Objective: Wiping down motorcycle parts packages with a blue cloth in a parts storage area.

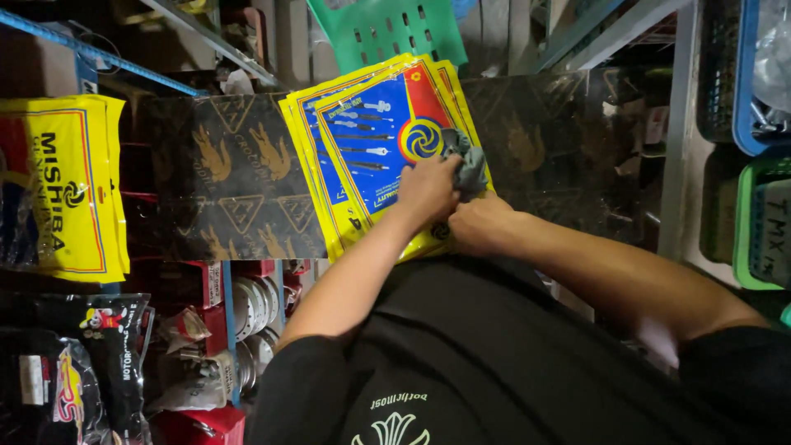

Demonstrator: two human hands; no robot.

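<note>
Green perforated basket (387,29) at top, contents not visible; blue bin (762,74) & green bin (762,222) at right, cut off by frame edge. Stack of yellow-blue flat packets (371,140) lies on dark worktop (231,173), bare room to its left. Left hand (428,189) fingers clamped on grey cloth (467,161) atop stack; right hand (482,224) curled at stack's near edge, fingers hidden, can't tell grip.

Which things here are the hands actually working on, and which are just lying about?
In hand:
left hand pressing a grey cloth
right hand at the stack's near edge
stack of yellow and blue packets

Lying about:
yellow bag
green basket
black patterned board
metal discs
</note>
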